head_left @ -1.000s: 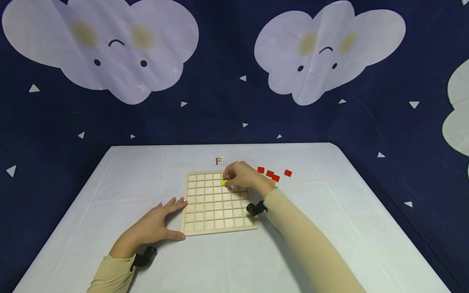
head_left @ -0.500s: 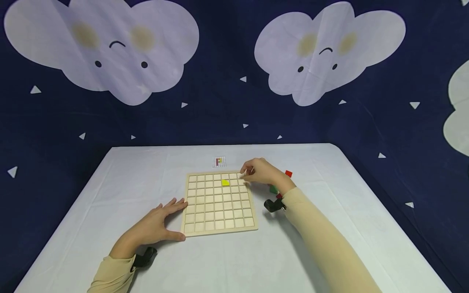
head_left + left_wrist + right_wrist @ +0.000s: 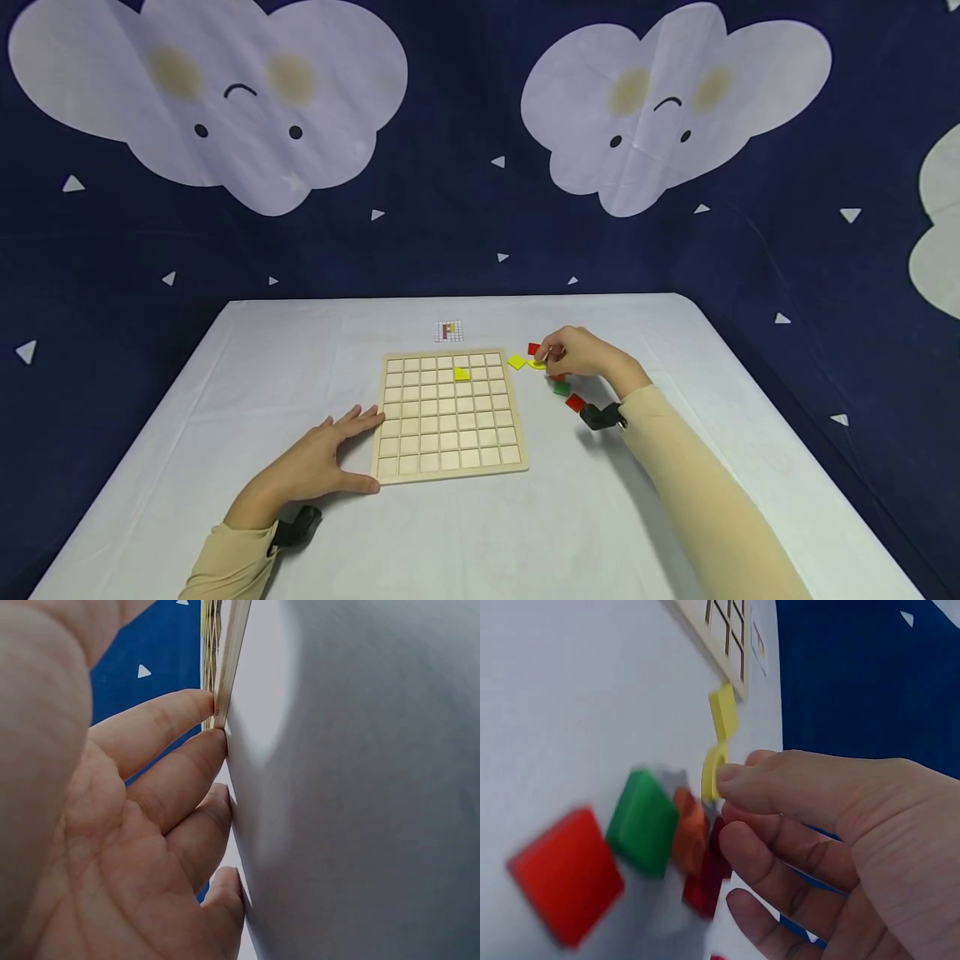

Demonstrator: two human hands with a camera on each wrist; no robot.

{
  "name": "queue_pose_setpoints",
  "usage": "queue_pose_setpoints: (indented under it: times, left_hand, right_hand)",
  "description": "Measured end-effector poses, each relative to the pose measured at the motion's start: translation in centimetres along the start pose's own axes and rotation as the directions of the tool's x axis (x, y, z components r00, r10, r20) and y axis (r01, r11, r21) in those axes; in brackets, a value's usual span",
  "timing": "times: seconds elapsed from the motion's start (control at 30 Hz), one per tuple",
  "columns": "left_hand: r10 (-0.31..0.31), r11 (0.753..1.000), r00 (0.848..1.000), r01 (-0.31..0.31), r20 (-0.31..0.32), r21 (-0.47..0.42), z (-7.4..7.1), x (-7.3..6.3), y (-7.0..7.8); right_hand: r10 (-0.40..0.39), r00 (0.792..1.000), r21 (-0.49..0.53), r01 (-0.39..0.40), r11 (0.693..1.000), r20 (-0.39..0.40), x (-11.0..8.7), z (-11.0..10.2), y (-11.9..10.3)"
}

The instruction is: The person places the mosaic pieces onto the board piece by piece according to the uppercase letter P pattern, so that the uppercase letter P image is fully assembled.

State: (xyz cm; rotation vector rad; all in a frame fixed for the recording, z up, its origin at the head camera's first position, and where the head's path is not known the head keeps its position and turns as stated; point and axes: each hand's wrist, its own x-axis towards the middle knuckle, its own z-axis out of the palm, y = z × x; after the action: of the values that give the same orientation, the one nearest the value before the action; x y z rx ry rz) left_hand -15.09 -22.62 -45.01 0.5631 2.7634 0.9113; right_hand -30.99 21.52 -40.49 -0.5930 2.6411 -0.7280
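Note:
My left hand (image 3: 318, 462) spreads along the near left side of a wooden grid board (image 3: 450, 417), fingertips and thumb at its edge. In the left wrist view, straight fingers (image 3: 184, 761) touch the board's edge (image 3: 231, 664). One yellow piece (image 3: 461, 374) sits in a cell near the board's back. My right hand (image 3: 581, 350) is over the loose pieces right of the board, its fingers loosely bent. In the right wrist view, its thumb overlaps a curved yellow piece (image 3: 710, 774). A yellow square tile (image 3: 723, 712) lies just beyond, towards the board.
Below the right hand lie a green piece (image 3: 641, 823), an orange piece (image 3: 690, 832) and red tiles (image 3: 568, 876). A small printed grid card (image 3: 449, 332) lies behind the board. The white tabletop (image 3: 450, 542) ends at a dark blue cloud-patterned backdrop (image 3: 450, 167).
My right hand has let go of the yellow piece in the board's cell and moved right to the loose pieces. The left hand stays at the board's edge.

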Motion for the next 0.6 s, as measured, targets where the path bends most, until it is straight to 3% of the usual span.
queue_pose_setpoints:
  times: [0.23,0.6]
  left_hand:
    - [-0.001,1.000,1.000,0.001,-0.001,0.008,0.0,0.0,0.0]
    - [0.015,1.000,1.000,-0.015,-0.003,0.009,0.0,-0.1,0.4]
  right_hand:
    - [0.006,0.999,-0.002,-0.006,1.000,0.031,-1.2,-0.8,1.6]
    - [-0.018,0.998,0.009,0.017,1.000,0.056,-1.4,-0.8,2.6]
